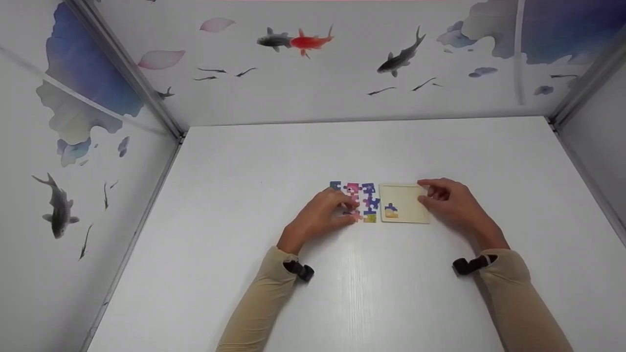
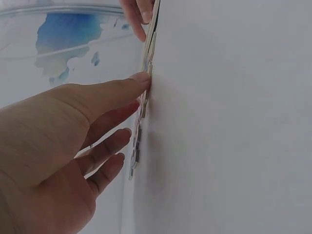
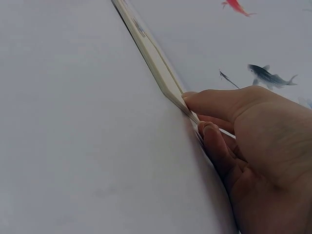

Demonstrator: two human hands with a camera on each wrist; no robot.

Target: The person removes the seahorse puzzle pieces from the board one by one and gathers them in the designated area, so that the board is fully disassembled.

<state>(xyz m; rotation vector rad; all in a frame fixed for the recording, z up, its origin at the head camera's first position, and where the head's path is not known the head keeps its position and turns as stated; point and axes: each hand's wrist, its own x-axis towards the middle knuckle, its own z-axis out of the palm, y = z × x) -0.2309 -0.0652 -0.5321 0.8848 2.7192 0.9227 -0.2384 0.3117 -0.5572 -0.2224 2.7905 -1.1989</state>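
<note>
Small jigsaw pieces (image 1: 368,188) in pink, purple, blue and yellow lie in loose rows on the white table. Over their left part is my left hand (image 1: 325,212), its thumb and index finger on either side of a pink puzzle piece (image 1: 356,215) at the near end. That hand (image 2: 73,141) hides some of the pieces. Right of the rows lies a pale wooden puzzle tray (image 1: 408,195) with a raised rim. One blue-and-yellow piece (image 1: 391,210) sits in its near left corner. My right hand (image 1: 452,203) grips the tray's right edge between thumb and fingers.
The white table (image 1: 244,171) meets a back wall (image 1: 332,93) printed with fish and petals. A side wall (image 1: 29,146) with similar prints stands at the left, and another wall at the right. Black straps (image 1: 298,270) circle both wrists.
</note>
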